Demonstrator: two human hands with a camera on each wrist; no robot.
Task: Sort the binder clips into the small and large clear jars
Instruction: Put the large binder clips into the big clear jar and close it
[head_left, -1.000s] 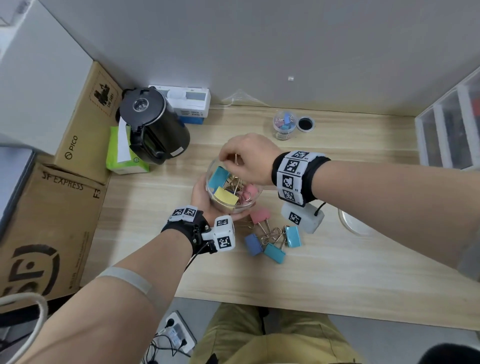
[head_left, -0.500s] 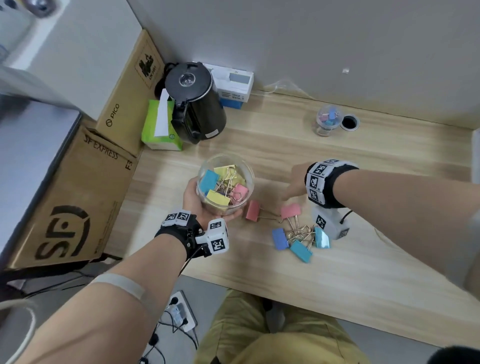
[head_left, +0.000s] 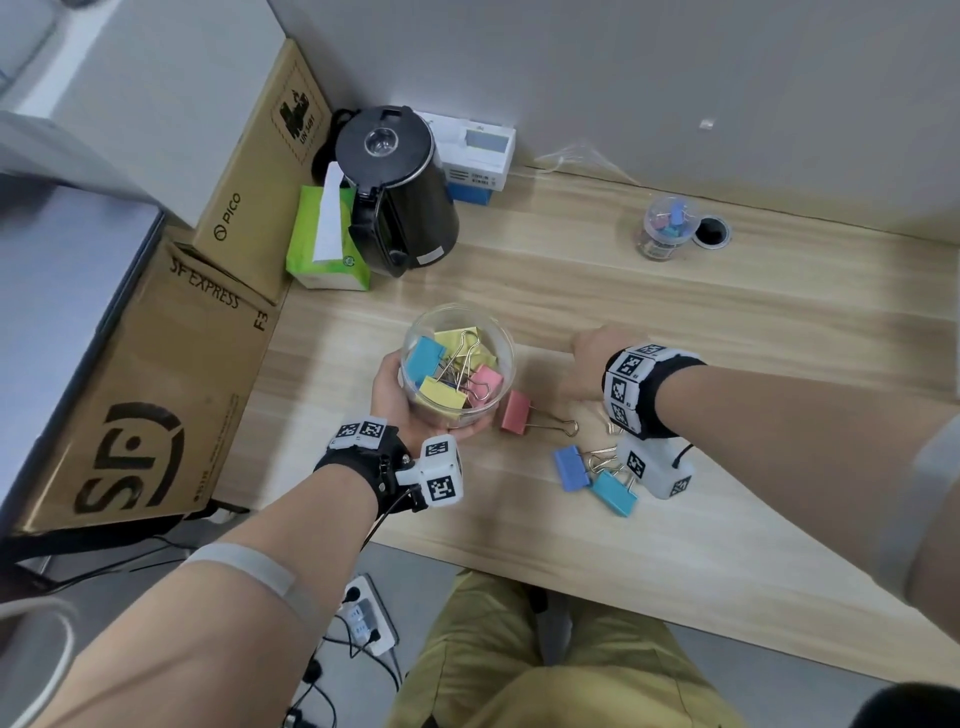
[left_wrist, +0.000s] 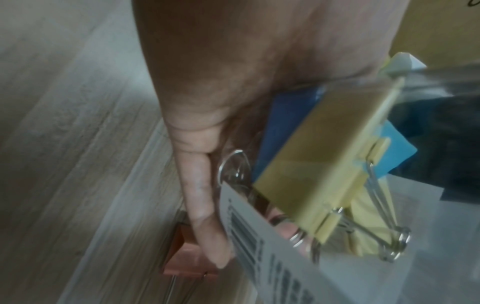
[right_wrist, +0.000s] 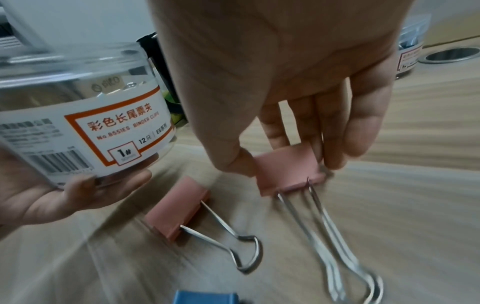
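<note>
A: Item one, what we hold. Our left hand (head_left: 410, 410) cups the large clear jar (head_left: 457, 364) from below, fingers curled round its base; inside we count blue, yellow and pink binder clips; its mouth is uncovered.

B: Item two. Our right hand (right_wrist: 298, 86) pinches a pink binder clip (right_wrist: 288, 170) by its body, thumb on one side, fingers on the other; the clip's wire handles trail toward the wrist; whether it is off the desk (head_left: 727, 322) we cannot tell.

A: Loose stock on the desk: a second pink clip (head_left: 516, 413) just beside the jar, handles pointing right; a dark blue clip (head_left: 570, 467) and a light blue clip (head_left: 614, 492) near our right wrist, handles tangled, partly hidden by the wrist camera.

B: Far side: the small clear jar (head_left: 665, 228), holding small clips, beside a round desk grommet (head_left: 711, 232), well apart from both hands.

A: Surroundings, left rear: black kettle (head_left: 395, 192); green tissue pack (head_left: 324, 239) touching it; white-and-blue box (head_left: 475, 156) behind; two cardboard boxes (head_left: 171, 374) along the desk's left edge. None lies between our hands and either jar.
</note>
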